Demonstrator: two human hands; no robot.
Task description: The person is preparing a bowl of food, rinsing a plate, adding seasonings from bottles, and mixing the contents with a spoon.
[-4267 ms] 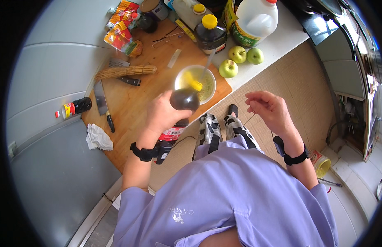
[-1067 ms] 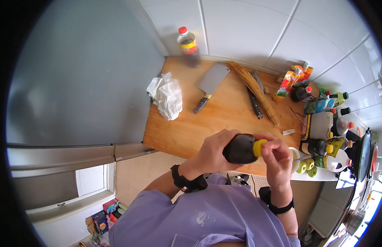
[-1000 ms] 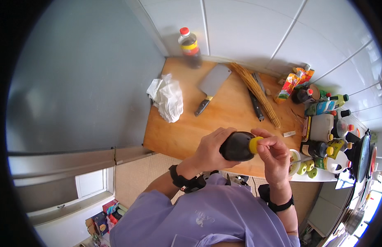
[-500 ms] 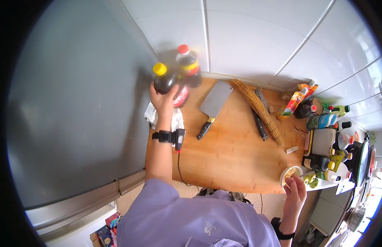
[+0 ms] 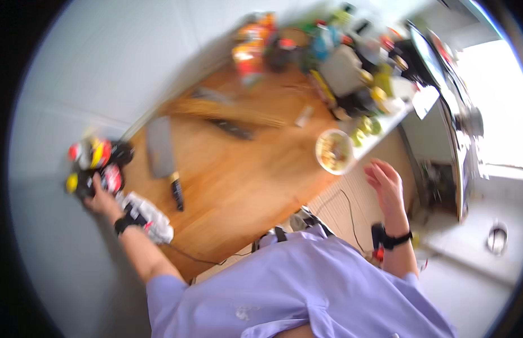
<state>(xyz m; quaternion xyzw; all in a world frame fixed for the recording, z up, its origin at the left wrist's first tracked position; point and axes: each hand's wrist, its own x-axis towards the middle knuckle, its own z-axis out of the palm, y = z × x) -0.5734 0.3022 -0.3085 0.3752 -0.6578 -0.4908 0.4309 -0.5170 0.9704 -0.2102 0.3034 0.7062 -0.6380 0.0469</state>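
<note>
The picture is blurred. My left hand [image 5: 102,197] is closed round a dark bottle [image 5: 87,184] with a yellow cap and red label at the far left, beside a red-capped bottle [image 5: 101,152] with a yellow band. A crumpled white paper [image 5: 156,224] lies below it, partly behind my wrist. My right hand [image 5: 385,180] hangs off the counter's edge, fingers loosely apart with nothing in them, down and right of a white bowl [image 5: 333,151] of pale food with bits in it.
The wooden board [image 5: 239,191] holds a cleaver [image 5: 162,149], a stick bundle [image 5: 244,115] and a black-handled knife [image 5: 233,130]. Pouches [image 5: 250,48], several bottles [image 5: 346,67] and green apples [image 5: 367,127] crowd the back right. A cable runs along the floor [image 5: 335,208].
My left hand has carried the yellow-capped bottle leftward to the red-capped one. My right hand let go of its cap and is now apart from the bowl. The view has turned rightward.
</note>
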